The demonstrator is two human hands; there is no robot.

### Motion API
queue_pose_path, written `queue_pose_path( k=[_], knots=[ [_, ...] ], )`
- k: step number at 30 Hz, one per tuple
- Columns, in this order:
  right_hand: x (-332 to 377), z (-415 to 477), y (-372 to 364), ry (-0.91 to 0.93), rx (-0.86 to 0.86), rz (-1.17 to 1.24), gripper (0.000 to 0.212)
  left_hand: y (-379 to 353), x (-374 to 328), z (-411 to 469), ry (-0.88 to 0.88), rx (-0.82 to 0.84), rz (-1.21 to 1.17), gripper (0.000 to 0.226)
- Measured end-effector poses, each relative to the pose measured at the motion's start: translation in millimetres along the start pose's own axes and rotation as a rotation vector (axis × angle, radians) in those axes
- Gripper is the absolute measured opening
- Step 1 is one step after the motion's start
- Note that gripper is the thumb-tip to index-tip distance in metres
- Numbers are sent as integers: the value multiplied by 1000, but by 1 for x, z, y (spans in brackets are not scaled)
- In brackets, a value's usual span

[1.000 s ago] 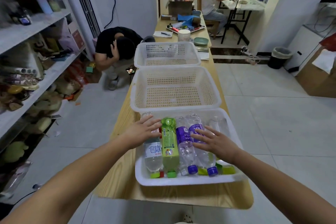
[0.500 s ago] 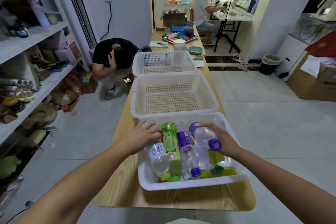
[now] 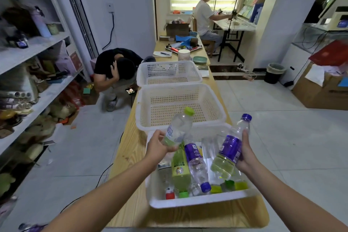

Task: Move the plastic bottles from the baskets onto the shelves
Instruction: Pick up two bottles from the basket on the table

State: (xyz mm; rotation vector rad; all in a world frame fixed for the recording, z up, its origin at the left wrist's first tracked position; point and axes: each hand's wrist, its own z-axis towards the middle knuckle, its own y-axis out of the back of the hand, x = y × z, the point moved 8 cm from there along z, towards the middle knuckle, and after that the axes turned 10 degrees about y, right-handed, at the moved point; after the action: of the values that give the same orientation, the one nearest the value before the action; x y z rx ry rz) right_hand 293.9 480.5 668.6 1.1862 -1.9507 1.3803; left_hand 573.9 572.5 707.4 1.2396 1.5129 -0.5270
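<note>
**Above the nearest basket, a bottle in each hand**

In the head view, the left hand point(image 3: 157, 147) curls its fingers round the lower body of a clear green-capped bottle point(image 3: 178, 128), which tilts with its cap up and away. The right hand point(image 3: 244, 153) grips a purple-labelled bottle point(image 3: 230, 149) by its side, purple cap uppermost. Both bottles are lifted over the nearest basket point(image 3: 197, 200), where a green bottle point(image 3: 179, 167) and a purple-capped bottle point(image 3: 195, 162) lie among others, caps toward the person. Two more white baskets, the middle basket point(image 3: 180, 88) and the far basket point(image 3: 169, 63), stand in line on the wooden table point(image 3: 130, 149). The shelves point(image 3: 35, 47) run along the left wall, well apart.
</note>
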Motion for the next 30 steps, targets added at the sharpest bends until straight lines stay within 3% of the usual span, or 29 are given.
queue_pose_path(
  k=[3, 6, 11, 12, 16, 24, 27, 30],
  knots=[
    [1, -1, 13, -12, -94, 128, 69, -6, 5, -7, 111, 7, -235, 44],
    [-4, -5, 27, -50, -166, 176, 91, -3, 7, -7, 136, 8, -329, 43],
    [-21, -26, 23, -146, -69, 192, 96, -10, 17, -9, 223, 104, -467, 37],
    [-25, -32, 22, -159, -42, 199, 97, -12, 19, -10, 230, 130, -469, 36],
    [-28, -56, 17, -105, 7, 287, 63, -20, 23, -21, 207, 218, -438, 17],
    [-13, -103, 59, 75, -70, 360, 66, -65, 16, -66, 157, 484, -344, 18],
    [-2, -126, 83, 136, -99, 306, 50, -89, 15, -91, 200, 599, -349, 25],
    [17, -155, 102, 253, -112, 174, 60, -114, 6, -119, 172, 704, -299, 19]
  ],
)
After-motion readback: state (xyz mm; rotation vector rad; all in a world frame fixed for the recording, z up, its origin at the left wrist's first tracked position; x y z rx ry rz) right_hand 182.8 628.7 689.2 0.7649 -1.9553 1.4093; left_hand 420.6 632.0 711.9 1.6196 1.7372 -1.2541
